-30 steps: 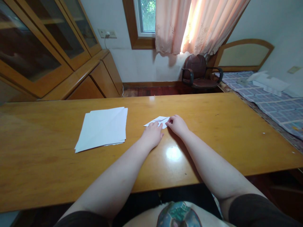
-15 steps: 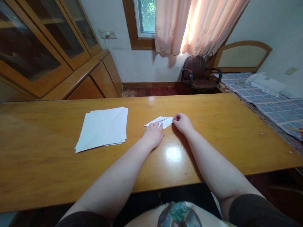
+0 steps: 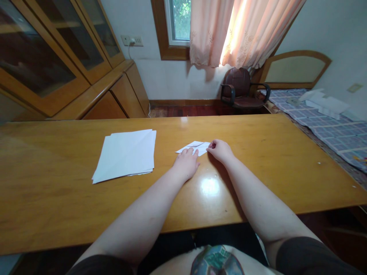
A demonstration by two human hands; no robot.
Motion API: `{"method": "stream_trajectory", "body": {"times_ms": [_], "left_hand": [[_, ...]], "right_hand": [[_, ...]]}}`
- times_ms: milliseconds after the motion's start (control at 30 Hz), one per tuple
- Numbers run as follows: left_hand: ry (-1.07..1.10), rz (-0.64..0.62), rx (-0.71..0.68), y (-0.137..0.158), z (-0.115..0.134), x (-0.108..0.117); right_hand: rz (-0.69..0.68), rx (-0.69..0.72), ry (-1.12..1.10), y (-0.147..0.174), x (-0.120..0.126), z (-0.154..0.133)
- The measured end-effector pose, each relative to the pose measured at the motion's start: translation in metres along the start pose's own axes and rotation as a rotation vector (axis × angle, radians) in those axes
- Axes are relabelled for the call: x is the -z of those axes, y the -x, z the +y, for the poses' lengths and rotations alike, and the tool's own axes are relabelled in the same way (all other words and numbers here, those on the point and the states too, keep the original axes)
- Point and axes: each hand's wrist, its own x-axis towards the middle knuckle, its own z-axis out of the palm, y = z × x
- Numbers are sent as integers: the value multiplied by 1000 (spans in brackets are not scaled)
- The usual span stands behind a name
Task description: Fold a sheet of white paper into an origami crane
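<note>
A small folded sheet of white paper [image 3: 195,144] lies flat on the wooden table, pointed at its left end, with crease lines and a flap across its top. My left hand [image 3: 187,162] rests on its near edge, fingers spread and stretched out, pressing it against the table. At the paper's right end, my right hand [image 3: 220,149] has thumb and forefinger pinched together on the corner. The fingertips cover part of that corner.
A stack of white paper sheets [image 3: 124,156] lies on the table [image 3: 57,214] to the left. Beyond the far edge stands a brown armchair [image 3: 237,89]. A bed [image 3: 318,122] is on the right, and a glass-door cabinet [image 3: 83,76] on the left.
My right hand's pinching fingers have shifted slightly at the paper's right corner. My left hand stays on the paper. The whole view has moved a little.
</note>
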Motion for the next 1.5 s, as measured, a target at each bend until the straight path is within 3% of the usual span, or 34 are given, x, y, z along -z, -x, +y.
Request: {"method": "stream_trajectory", "body": {"times_ms": [233,500,800,1033,1267,1400,1500], "left_hand": [[7,52,-109,-6,2,-2],[16,-2,6,-2,6,11],[22,-54,26,5,3,10],[8,-64,107,7,0,22],[-13,-163,229,10,-7,35],[-29,-117,254,9,-9,33],[-17,10,275,5,-13,30]], "right_hand": [[-21,4,2,-2,0,2],[-25,-2,3,-1,1,2],[-19,4,-11,-3,-1,5],[-21,1,-12,-3,-1,5],[-20,0,-18,-4,-1,6],[-20,4,-26,-3,-1,6],[-13,8,-34,-2,-1,5]]}}
